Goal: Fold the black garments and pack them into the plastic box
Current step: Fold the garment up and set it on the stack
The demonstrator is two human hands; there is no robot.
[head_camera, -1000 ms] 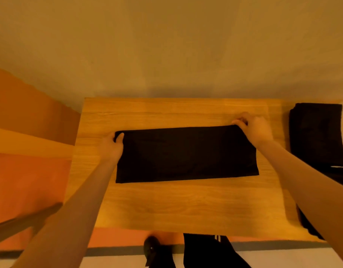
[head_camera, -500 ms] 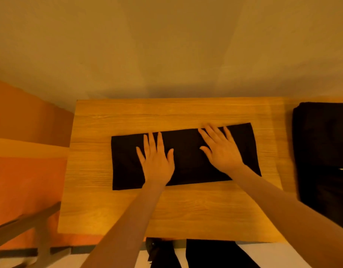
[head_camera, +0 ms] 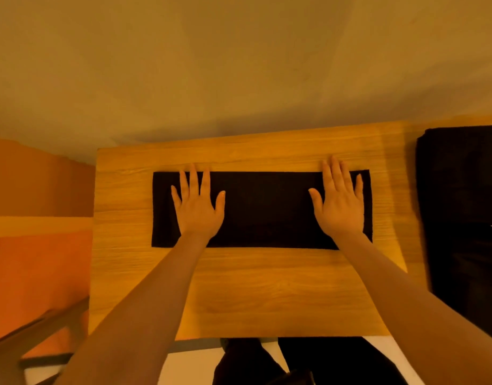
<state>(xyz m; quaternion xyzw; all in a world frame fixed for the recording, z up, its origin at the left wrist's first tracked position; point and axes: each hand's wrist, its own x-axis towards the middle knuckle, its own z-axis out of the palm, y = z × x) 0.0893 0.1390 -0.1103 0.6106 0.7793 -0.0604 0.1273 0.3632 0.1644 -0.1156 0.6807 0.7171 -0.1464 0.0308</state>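
The left hand lay flat, fingers spread, near the left end of the black garment, a folded strip toward the surface's far edge. The right hand pressed likewise near its right end. Soft, light cloth; probably best pinched at the end corners.

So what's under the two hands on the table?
Both the left hand and the right hand lie flat on a folded black garment, which rests on the wooden table. The cloth beneath the palms is hidden.
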